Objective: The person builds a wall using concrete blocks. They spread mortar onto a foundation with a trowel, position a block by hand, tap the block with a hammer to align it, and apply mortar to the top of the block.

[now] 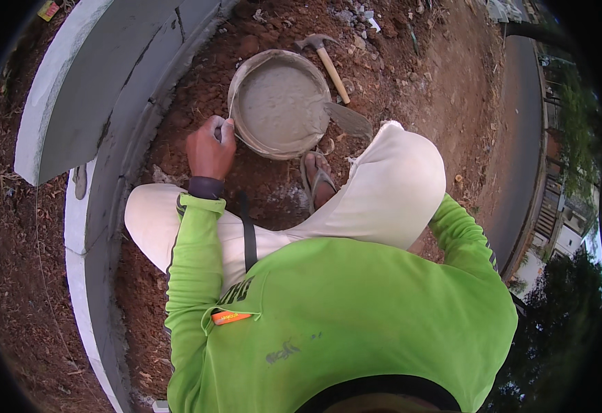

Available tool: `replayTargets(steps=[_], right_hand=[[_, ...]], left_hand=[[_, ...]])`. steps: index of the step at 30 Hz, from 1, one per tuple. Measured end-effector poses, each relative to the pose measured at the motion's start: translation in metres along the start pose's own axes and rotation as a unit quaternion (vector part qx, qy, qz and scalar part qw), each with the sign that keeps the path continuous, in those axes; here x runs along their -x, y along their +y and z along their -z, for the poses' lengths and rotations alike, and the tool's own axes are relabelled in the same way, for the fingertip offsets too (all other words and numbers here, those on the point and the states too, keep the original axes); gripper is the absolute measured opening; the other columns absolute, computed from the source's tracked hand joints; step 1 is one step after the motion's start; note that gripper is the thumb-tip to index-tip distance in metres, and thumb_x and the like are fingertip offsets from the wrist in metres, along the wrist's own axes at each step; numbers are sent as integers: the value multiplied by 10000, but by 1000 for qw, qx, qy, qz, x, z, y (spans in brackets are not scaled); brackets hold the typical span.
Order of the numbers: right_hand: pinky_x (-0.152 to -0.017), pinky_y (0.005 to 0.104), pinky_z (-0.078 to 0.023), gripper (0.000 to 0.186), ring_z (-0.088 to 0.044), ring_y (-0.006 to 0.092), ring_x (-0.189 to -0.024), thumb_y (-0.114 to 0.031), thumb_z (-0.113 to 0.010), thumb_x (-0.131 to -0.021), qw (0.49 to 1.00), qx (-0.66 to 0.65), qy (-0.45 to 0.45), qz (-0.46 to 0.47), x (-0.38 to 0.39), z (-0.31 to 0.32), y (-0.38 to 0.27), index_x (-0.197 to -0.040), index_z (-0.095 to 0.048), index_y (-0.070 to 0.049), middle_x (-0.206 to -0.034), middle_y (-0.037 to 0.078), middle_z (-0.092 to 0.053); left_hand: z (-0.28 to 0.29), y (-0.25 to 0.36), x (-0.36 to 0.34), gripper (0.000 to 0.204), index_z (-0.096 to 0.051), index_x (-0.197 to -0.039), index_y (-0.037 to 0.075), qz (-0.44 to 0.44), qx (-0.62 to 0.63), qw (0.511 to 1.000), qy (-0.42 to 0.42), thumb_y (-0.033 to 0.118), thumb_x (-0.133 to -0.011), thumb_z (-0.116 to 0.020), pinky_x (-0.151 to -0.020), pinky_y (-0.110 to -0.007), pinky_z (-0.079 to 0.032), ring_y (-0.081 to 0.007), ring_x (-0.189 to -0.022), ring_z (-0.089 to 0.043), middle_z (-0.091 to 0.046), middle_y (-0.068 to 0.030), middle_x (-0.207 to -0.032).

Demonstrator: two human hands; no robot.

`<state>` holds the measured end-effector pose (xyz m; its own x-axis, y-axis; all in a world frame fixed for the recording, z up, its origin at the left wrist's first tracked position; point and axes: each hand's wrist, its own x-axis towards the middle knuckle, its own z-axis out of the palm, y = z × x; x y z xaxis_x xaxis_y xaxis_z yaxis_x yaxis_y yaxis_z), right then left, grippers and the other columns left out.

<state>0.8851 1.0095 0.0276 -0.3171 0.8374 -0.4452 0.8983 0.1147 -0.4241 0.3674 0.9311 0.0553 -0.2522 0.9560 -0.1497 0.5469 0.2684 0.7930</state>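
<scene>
My left hand (211, 148) is closed, fingers curled, just outside the near left rim of a round bucket (239, 76) filled with wet grey mortar; whatever it holds is too small or hidden to name. A mortar-coated trowel blade (349, 120) lies at the bucket's right rim, its far end near my raised right knee. A claw hammer (330, 69) with a wooden handle rests on the soil beside the bucket. My right sleeve (463, 230) passes down behind that knee, which hides the hand. My sandalled foot (320, 180) is just below the bucket.
A curved low wall of pale concrete blocks (89, 206) runs along my left, with leaf-strewn soil beyond it. Reddish dirt (452, 103) with small rubble extends to the right, up to a paved road (521, 172) with fences and trees behind. A dark strap (248, 237) lies over my left leg.
</scene>
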Motion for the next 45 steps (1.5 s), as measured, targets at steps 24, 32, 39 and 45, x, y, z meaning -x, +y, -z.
replayTargets(steps=[24, 32, 39, 45], right_hand=[[-787, 463, -496, 450, -649, 294, -903, -519, -613, -981, 989, -119, 59, -56, -15, -68, 4, -1093, -641, -85, -997, 116, -674], [-764, 457, -533, 363, -679, 327, -917, -357, -699, -967, 977, -193, 91, -1, 16, -95, 0, -1191, -607, -86, -1082, 169, -656], [-825, 464, -526, 352, -622, 422, -1016, -199, -738, -898, 985, -18, 154, 74, -1, -158, -40, -1199, -597, -84, -1105, 191, -588], [-844, 466, -517, 369, -607, 422, -1036, -167, -742, -864, 989, -36, 134, 44, 10, -153, -20, -1193, -597, -83, -1113, 192, -581]], left_hand=[[-24, 19, -2, 236, -740, -1074, 78, -354, -33, 932, 76, 86, -840, -769, -872, -424, -464, -276, -900, -650, -687, -55, -889], [-23, 41, -15, 447, -643, -1295, 78, -254, -129, 943, 170, 189, -884, -779, -961, -458, -450, -314, -1137, -595, -641, -138, -1195], [-27, 6, -18, 450, -587, -1317, 52, -107, -113, 982, 103, 180, -914, -740, -918, -487, -494, -400, -1098, -614, -620, -188, -1183], [-25, -1, -20, 443, -580, -1296, 35, -75, -64, 991, 95, 197, -920, -751, -877, -484, -506, -401, -1061, -629, -631, -202, -1185]])
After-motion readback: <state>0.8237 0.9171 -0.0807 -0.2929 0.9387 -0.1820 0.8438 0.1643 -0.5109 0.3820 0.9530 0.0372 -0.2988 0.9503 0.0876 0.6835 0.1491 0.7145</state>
